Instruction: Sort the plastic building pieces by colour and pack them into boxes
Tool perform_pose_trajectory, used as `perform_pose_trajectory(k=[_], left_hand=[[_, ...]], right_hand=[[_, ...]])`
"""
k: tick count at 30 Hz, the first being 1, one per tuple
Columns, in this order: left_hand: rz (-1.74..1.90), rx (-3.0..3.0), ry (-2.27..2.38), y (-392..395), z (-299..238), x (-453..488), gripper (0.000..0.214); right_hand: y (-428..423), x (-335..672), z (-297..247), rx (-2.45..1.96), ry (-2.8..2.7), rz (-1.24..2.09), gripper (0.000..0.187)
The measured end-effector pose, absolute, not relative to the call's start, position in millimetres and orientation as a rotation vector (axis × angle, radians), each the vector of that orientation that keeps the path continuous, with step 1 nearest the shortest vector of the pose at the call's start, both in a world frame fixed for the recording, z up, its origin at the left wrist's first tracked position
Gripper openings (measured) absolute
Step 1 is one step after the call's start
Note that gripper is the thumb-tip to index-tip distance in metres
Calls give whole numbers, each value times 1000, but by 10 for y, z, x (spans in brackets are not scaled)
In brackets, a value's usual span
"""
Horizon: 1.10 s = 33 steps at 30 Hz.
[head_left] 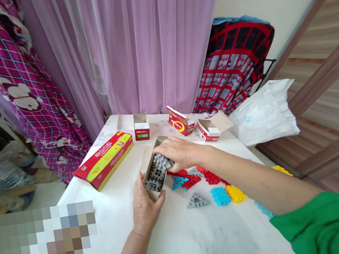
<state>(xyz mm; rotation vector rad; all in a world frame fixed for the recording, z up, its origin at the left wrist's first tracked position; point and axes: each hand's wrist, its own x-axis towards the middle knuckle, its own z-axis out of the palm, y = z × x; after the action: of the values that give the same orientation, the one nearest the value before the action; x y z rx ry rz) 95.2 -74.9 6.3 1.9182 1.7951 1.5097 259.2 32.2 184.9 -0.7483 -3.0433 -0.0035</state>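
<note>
My left hand (145, 203) grips the near end of an open cardboard box (154, 194), thumb on one side and fingers on the other. Grey toothed building pieces (157, 175) lie inside it. Over the far part of the box, my right hand (179, 151) is closed on a stack of grey building pieces (164, 161); its fingertips are partly hidden. Just right of the box lie red pieces (212, 176) and a blue piece (179, 181). Closer to me are a grey triangular piece (197, 200), a blue square piece (221, 196) and a yellow piece (236, 193).
A long red and yellow box (106, 160) lies at the left. Along the back stand small open boxes: one (142, 133) left, one (180, 124) tilted, one (208, 135) right. A white plastic bag (264, 114) is at the right edge of the white table (181, 241).
</note>
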Motion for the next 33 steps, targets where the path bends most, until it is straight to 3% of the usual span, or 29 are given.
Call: perform_pose_trajectory(k=[19,28,33], left_hand=[[1518,1879,1832,-770,17,969,104],[1486,1855,1772,-776,53,965,103],[1459,1990,1750,-787,106,942,76]], right_hand=[[211,2120,1595,-445,-3278,135,57],[475,2423,1761,-746,-3157,48,52],[512,2456,1719,-857,-3190,48,50]])
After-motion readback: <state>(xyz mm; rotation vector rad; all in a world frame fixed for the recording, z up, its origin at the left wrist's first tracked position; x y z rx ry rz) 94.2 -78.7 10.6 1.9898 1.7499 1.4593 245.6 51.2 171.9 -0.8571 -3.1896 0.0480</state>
